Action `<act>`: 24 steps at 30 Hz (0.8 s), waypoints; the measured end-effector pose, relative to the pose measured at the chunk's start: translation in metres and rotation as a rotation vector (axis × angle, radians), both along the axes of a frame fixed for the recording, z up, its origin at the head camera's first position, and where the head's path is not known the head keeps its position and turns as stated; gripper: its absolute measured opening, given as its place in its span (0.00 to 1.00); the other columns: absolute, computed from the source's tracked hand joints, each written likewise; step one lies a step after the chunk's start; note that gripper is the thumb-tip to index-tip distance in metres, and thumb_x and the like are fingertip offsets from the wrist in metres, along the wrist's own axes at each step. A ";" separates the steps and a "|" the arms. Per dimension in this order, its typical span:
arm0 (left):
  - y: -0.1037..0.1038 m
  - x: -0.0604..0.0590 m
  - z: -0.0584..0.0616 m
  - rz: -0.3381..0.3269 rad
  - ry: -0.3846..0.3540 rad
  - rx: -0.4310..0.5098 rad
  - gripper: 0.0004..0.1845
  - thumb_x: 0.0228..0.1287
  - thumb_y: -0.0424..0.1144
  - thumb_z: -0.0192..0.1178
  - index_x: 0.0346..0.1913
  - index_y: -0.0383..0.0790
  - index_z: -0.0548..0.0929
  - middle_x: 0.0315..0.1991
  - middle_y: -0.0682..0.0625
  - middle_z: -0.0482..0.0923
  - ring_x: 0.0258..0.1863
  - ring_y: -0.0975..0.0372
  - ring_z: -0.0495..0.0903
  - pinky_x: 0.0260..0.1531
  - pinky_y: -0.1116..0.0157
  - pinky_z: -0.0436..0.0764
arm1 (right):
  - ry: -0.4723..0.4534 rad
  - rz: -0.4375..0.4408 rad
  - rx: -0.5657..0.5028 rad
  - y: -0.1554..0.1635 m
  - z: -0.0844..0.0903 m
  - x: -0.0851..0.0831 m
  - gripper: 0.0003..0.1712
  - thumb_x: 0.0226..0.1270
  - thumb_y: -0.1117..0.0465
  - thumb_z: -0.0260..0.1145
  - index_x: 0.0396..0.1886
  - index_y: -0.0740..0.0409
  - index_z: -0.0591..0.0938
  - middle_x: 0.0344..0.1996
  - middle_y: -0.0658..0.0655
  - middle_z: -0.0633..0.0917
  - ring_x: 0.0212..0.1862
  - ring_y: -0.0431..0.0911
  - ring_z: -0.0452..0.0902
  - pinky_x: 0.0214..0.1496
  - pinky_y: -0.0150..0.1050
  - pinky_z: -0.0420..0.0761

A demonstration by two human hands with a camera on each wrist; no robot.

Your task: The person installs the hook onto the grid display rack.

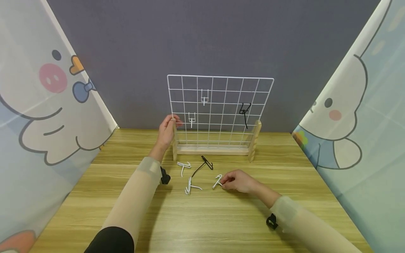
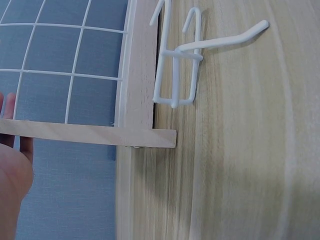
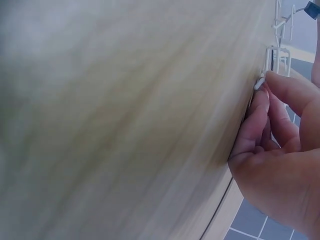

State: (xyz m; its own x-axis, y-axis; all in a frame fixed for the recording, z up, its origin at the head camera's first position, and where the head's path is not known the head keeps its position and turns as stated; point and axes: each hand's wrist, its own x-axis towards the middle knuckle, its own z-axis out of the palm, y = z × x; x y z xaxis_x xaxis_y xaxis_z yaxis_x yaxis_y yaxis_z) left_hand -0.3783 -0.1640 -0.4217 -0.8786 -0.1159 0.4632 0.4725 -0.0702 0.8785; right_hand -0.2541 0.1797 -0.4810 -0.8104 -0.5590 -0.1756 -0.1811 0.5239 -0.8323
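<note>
The right grip (image 1: pixel 238 181) is pinching the prong of a white hook (image 1: pixel 217 181) between thumb and fingertips, low at the counter (image 1: pixel 196 225); whether that hook is touching the surface is hard to tell. The left grip (image 1: pixel 166 133) is holding the left post (image 1: pixel 175 144) of a rack (image 1: pixel 212 151), which is standing near the counter's back edge. Toward the counter's left edge from the pinched hook, a second white hook (image 1: pixel 189 186) is lying; nearer the rack, a third white hook (image 1: pixel 184 164) and a black hook (image 1: pixel 207 162) are lying. On the rack's grid, an upper white hook (image 1: pixel 204 98), a lower white hook (image 1: pixel 191 119) and another black hook (image 1: pixel 243 111) are hanging, the black one toward the right edge.
</note>
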 end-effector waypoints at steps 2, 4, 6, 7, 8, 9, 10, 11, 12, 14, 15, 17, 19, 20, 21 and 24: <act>0.000 0.001 0.000 0.000 0.000 -0.003 0.16 0.87 0.31 0.43 0.56 0.19 0.77 0.43 0.48 0.85 0.45 0.60 0.89 0.64 0.55 0.86 | 0.014 0.006 0.022 -0.001 0.001 0.000 0.09 0.72 0.63 0.75 0.48 0.61 0.92 0.45 0.55 0.92 0.44 0.41 0.78 0.44 0.31 0.79; 0.000 0.001 0.001 -0.001 0.004 -0.004 0.16 0.87 0.30 0.44 0.56 0.19 0.77 0.42 0.52 0.85 0.45 0.61 0.89 0.61 0.58 0.87 | 0.030 0.015 0.037 -0.002 0.001 -0.001 0.09 0.72 0.63 0.75 0.48 0.60 0.92 0.44 0.54 0.92 0.45 0.41 0.79 0.46 0.32 0.80; 0.000 0.002 0.002 -0.002 0.008 -0.003 0.16 0.87 0.31 0.44 0.56 0.19 0.77 0.41 0.54 0.84 0.44 0.62 0.89 0.60 0.59 0.87 | 0.035 0.021 0.041 -0.003 0.001 -0.001 0.09 0.72 0.63 0.74 0.48 0.61 0.92 0.43 0.54 0.92 0.45 0.41 0.79 0.46 0.33 0.80; -0.001 0.001 0.001 0.000 0.008 -0.007 0.16 0.87 0.31 0.44 0.56 0.19 0.77 0.41 0.55 0.84 0.44 0.63 0.89 0.60 0.59 0.87 | 0.035 0.022 0.041 -0.003 0.001 -0.001 0.08 0.72 0.64 0.74 0.48 0.61 0.92 0.43 0.54 0.92 0.45 0.42 0.79 0.46 0.33 0.80; -0.001 0.002 0.002 0.000 0.009 -0.009 0.16 0.87 0.31 0.44 0.56 0.19 0.77 0.41 0.56 0.84 0.43 0.64 0.89 0.60 0.59 0.87 | 0.030 0.022 0.039 -0.003 0.001 -0.001 0.08 0.72 0.64 0.74 0.47 0.61 0.92 0.42 0.54 0.92 0.44 0.42 0.79 0.45 0.33 0.79; -0.001 0.002 0.001 -0.001 0.008 -0.008 0.16 0.87 0.31 0.44 0.57 0.19 0.77 0.41 0.56 0.85 0.43 0.65 0.89 0.60 0.59 0.87 | 0.027 0.022 0.037 -0.003 0.001 -0.001 0.08 0.72 0.64 0.74 0.47 0.62 0.91 0.41 0.54 0.92 0.43 0.42 0.79 0.45 0.32 0.79; -0.001 0.002 0.002 -0.003 0.006 -0.008 0.16 0.87 0.31 0.44 0.57 0.19 0.77 0.41 0.55 0.85 0.43 0.65 0.89 0.59 0.60 0.86 | 0.020 0.020 0.033 -0.003 0.001 -0.001 0.08 0.72 0.65 0.74 0.47 0.62 0.91 0.41 0.54 0.91 0.43 0.42 0.78 0.44 0.32 0.79; -0.002 0.002 0.001 -0.004 0.003 -0.007 0.16 0.87 0.31 0.43 0.57 0.19 0.76 0.41 0.55 0.85 0.42 0.66 0.89 0.59 0.62 0.86 | 0.013 0.018 0.029 -0.003 0.000 -0.001 0.08 0.72 0.65 0.74 0.47 0.63 0.91 0.40 0.53 0.91 0.42 0.42 0.78 0.43 0.31 0.79; -0.002 0.002 0.001 -0.005 0.003 -0.005 0.16 0.87 0.31 0.43 0.57 0.19 0.76 0.41 0.55 0.85 0.42 0.66 0.89 0.59 0.62 0.86 | 0.008 0.016 0.024 -0.003 0.000 0.000 0.08 0.72 0.65 0.74 0.47 0.63 0.91 0.40 0.53 0.91 0.41 0.42 0.78 0.42 0.31 0.79; -0.001 0.002 0.001 -0.012 0.008 0.003 0.16 0.87 0.30 0.43 0.57 0.18 0.76 0.42 0.54 0.84 0.42 0.65 0.89 0.60 0.61 0.87 | -0.005 0.012 0.011 -0.003 0.000 0.000 0.09 0.71 0.65 0.73 0.47 0.64 0.90 0.39 0.54 0.90 0.40 0.42 0.78 0.40 0.30 0.79; -0.001 0.002 0.001 -0.016 0.011 0.010 0.16 0.87 0.30 0.43 0.56 0.18 0.76 0.42 0.53 0.84 0.43 0.65 0.89 0.60 0.60 0.87 | -0.010 0.008 0.004 -0.002 0.000 0.000 0.09 0.72 0.65 0.73 0.47 0.65 0.90 0.39 0.54 0.90 0.39 0.42 0.78 0.39 0.30 0.79; 0.000 0.001 0.001 -0.025 0.022 0.024 0.16 0.87 0.30 0.43 0.56 0.17 0.76 0.43 0.50 0.83 0.44 0.63 0.88 0.61 0.59 0.88 | -0.027 0.001 -0.016 -0.001 0.001 0.000 0.10 0.72 0.65 0.73 0.48 0.66 0.90 0.38 0.54 0.89 0.38 0.42 0.78 0.37 0.30 0.79; 0.001 0.000 0.000 -0.031 0.034 0.033 0.16 0.87 0.29 0.43 0.55 0.16 0.75 0.43 0.47 0.82 0.44 0.62 0.88 0.61 0.59 0.89 | -0.049 -0.006 -0.040 0.000 0.003 0.000 0.11 0.72 0.65 0.72 0.49 0.67 0.89 0.37 0.53 0.88 0.37 0.41 0.77 0.35 0.30 0.79; 0.001 0.000 0.000 -0.033 0.038 0.038 0.16 0.87 0.29 0.43 0.55 0.16 0.75 0.44 0.45 0.82 0.44 0.62 0.88 0.61 0.59 0.89 | -0.062 -0.012 -0.051 0.001 0.003 0.000 0.11 0.73 0.65 0.71 0.49 0.68 0.88 0.37 0.53 0.87 0.36 0.41 0.78 0.35 0.30 0.80; 0.001 0.000 0.000 -0.033 0.041 0.040 0.15 0.87 0.29 0.43 0.55 0.16 0.75 0.44 0.44 0.82 0.44 0.63 0.88 0.60 0.59 0.89 | -0.072 -0.014 -0.064 0.003 0.004 -0.001 0.12 0.73 0.65 0.71 0.50 0.69 0.88 0.36 0.53 0.87 0.36 0.41 0.78 0.35 0.30 0.80; 0.001 -0.001 -0.001 -0.030 0.053 0.040 0.15 0.86 0.28 0.42 0.54 0.16 0.75 0.44 0.43 0.82 0.44 0.61 0.88 0.59 0.60 0.89 | -0.088 -0.031 -0.087 0.005 0.008 -0.003 0.13 0.75 0.65 0.70 0.52 0.70 0.86 0.37 0.54 0.87 0.37 0.42 0.79 0.35 0.31 0.82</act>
